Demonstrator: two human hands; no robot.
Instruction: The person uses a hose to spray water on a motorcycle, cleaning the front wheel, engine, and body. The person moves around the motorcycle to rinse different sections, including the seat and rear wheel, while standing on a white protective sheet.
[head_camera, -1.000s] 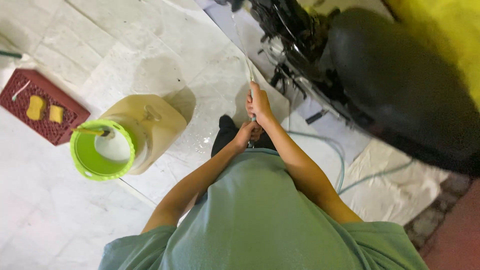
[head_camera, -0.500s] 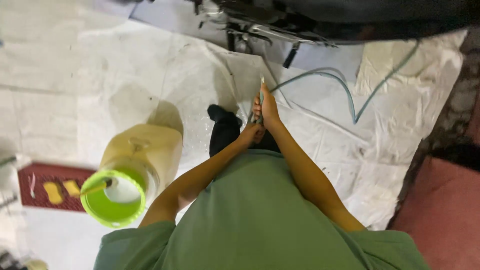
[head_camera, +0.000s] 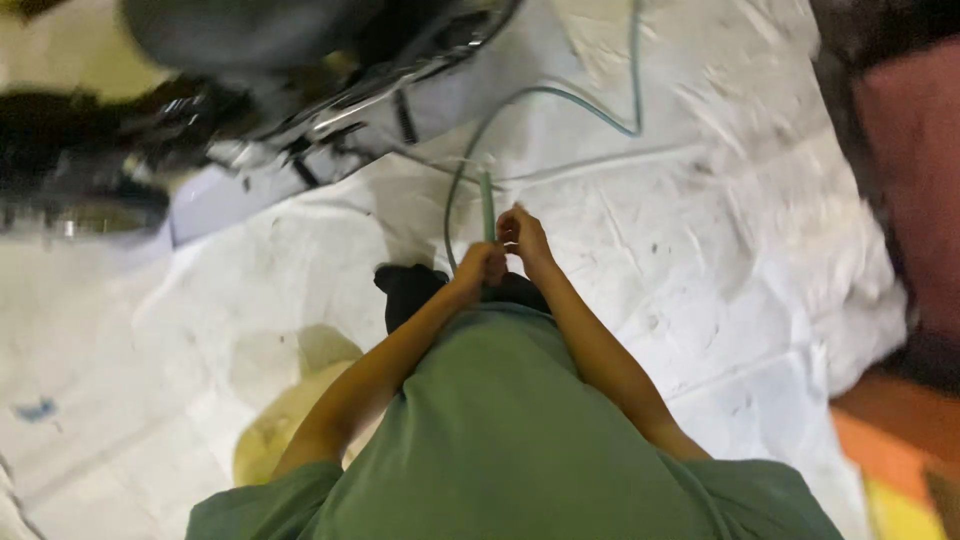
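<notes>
A person in a green short-sleeved shirt (head_camera: 500, 440) stands over a white, scuffed and creased floor covering (head_camera: 700, 230), seen from directly above, both bare forearms reaching forward to meet at the centre of the frame. The left hand (head_camera: 480, 268) is curled closed around the lower part of a short, pale green stick-like piece (head_camera: 488, 205) that rises straight up from the fist toward the top of the frame. The right hand (head_camera: 522, 238) sits just beside and slightly above the left, fingers bent in against the same piece; the blur hides whether these fingers actually clasp it or only rest on it. The piece stands at the middle of the picture, touching or nearly touching a thin grey-green hose (head_camera: 560, 100) that loops across the covering from the hands up to the top edge, right of centre. A dark motorcycle with chrome parts (head_camera: 270, 90), heavily blurred, fills the upper left. Directly below the hands, the person's dark footwear (head_camera: 410, 290) shows against the white. A yellowish plastic container (head_camera: 275, 430), partly hidden behind the left arm and shirt, sits in the lower left. A reddish and orange surface (head_camera: 900, 200) runs down the right edge.
</notes>
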